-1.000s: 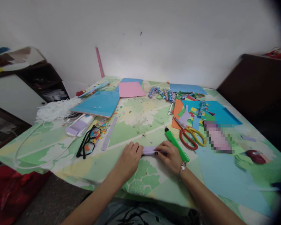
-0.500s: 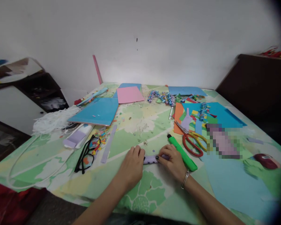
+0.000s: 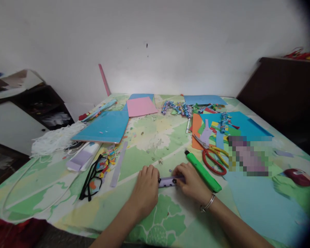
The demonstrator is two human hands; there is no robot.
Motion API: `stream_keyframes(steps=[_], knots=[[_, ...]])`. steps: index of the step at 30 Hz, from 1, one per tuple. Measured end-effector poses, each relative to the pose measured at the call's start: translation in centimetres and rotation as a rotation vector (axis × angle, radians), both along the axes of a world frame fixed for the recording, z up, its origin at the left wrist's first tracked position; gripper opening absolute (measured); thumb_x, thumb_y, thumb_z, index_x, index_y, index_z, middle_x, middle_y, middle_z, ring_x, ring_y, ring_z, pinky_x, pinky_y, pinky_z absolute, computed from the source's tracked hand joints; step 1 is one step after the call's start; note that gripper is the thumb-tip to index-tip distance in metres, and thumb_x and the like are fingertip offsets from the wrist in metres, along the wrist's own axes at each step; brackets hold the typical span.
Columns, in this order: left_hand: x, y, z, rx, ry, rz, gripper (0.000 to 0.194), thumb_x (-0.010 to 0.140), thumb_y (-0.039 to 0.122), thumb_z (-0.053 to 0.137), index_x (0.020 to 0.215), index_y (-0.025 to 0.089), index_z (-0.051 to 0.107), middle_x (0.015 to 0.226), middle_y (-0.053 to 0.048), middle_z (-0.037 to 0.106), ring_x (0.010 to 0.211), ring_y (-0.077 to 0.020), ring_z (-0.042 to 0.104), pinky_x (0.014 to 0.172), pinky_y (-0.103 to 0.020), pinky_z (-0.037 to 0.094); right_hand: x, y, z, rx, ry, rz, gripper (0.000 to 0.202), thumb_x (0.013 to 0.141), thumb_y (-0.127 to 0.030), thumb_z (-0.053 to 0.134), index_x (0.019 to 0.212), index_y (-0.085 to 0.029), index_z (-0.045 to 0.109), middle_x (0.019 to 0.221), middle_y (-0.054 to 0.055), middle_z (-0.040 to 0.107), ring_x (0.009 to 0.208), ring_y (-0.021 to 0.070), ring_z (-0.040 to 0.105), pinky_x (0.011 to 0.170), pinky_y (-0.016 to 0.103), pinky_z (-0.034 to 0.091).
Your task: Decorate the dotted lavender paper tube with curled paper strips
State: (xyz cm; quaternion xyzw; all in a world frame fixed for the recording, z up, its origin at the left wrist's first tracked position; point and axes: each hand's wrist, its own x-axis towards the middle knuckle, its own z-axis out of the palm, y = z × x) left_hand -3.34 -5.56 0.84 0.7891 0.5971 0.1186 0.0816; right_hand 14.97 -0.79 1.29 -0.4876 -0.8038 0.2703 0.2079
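A purple paper strip (image 3: 167, 182) with dark spots lies across the tablecloth between my hands, partly rolled or folded lengthwise. My left hand (image 3: 147, 186) is closed on its left end, fingers bent. The thumb and fingers of my right hand (image 3: 189, 181) pinch its right part, and the tip is hidden under them. A bracelet sits on my right wrist. Close beside that hand lies a green tube-like case (image 3: 203, 171) with a dark end, and past it are scissors (image 3: 213, 162) with red and yellow handles.
To the left are black eyeglasses (image 3: 93, 179), a flat purple strip (image 3: 119, 164), paper scraps, white string (image 3: 57, 139) and a blue folder (image 3: 103, 127). Pink paper (image 3: 142, 106) and rolled paper pieces (image 3: 181, 108) lie farther back. Coloured sheets (image 3: 240, 124) and a computer mouse (image 3: 299, 177) are at right.
The view has shifted slightly. Both hands keep hold of the purple strip, and its visible part between them now looks a little wider and flatter.
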Motion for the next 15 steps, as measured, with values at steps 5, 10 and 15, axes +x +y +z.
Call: stream_keyframes(steps=[5, 10, 15], knots=[[-0.3, 0.1, 0.2, -0.114, -0.133, 0.016, 0.018, 0.085, 0.007, 0.038, 0.088, 0.016, 0.053, 0.09, -0.008, 0.057, 0.083, -0.022, 0.048, 0.075, -0.037, 0.04, -0.2, -0.4, 0.5, 0.002, -0.005, -0.025, 0.018, 0.066, -0.002, 0.058, 0.072, -0.019, 0.06, 0.079, 0.003, 0.061, 0.083, 0.0206, 0.052, 0.072, 0.033, 0.035], [-0.9, 1.8, 2.4, -0.281, -0.226, -0.116, 0.024, 0.085, 0.015, 0.047, 0.104, 0.018, 0.061, 0.101, -0.008, 0.059, 0.095, -0.0213, 0.053, 0.085, -0.034, 0.041, -0.1, 0.6, 1.9, -0.076, 0.022, -0.002, 0.018, 0.063, 0.001, 0.054, 0.066, -0.015, 0.061, 0.068, 0.002, 0.061, 0.068, 0.0143, 0.052, 0.062, 0.025, 0.034], [-1.0, 6.4, 5.2, -0.576, -0.469, -0.38, 0.013, 0.074, 0.015, 0.058, 0.082, 0.016, 0.068, 0.075, -0.001, 0.061, 0.077, -0.0175, 0.057, 0.071, -0.027, 0.044, 0.0, 3.9, 5.7, 0.016, 0.001, 0.128, 0.021, 0.057, 0.002, 0.054, 0.06, -0.016, 0.064, 0.062, 0.0, 0.061, 0.061, 0.0115, 0.052, 0.059, 0.022, 0.034]])
